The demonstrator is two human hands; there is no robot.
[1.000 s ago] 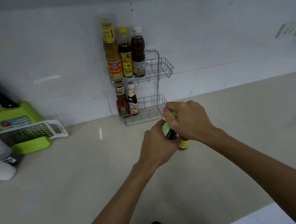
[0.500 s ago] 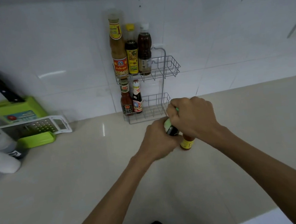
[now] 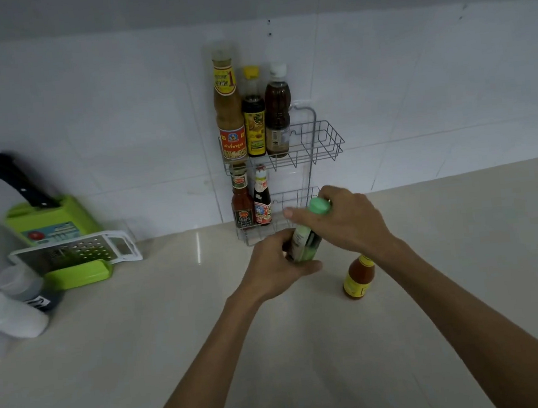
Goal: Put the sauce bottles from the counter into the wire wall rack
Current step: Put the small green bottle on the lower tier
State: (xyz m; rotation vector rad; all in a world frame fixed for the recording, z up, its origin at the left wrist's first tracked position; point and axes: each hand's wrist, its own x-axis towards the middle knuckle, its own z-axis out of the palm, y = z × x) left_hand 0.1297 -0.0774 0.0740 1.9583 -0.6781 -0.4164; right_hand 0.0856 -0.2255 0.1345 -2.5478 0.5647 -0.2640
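Note:
A dark bottle with a green cap and green label (image 3: 304, 243) is held tilted above the counter, just in front of the wire wall rack (image 3: 321, 146). My left hand (image 3: 277, 265) grips its lower body. My right hand (image 3: 348, 219) holds its cap end. An orange sauce bottle with a yellow label (image 3: 358, 277) stands on the counter under my right wrist. Three bottles stand in the rack's upper basket, two small ones (image 3: 252, 202) in the left of the lower basket.
A green knife block (image 3: 49, 218) with a black-handled knife and a white grater (image 3: 75, 252) sit at the left on the beige counter (image 3: 143, 347). White containers (image 3: 12, 314) lie at the far left. The right halves of both baskets hold nothing.
Both hands have lifted the green-capped bottle up and toward the rack. The orange bottle, hidden under my right hand before, now stands in plain view on the counter.

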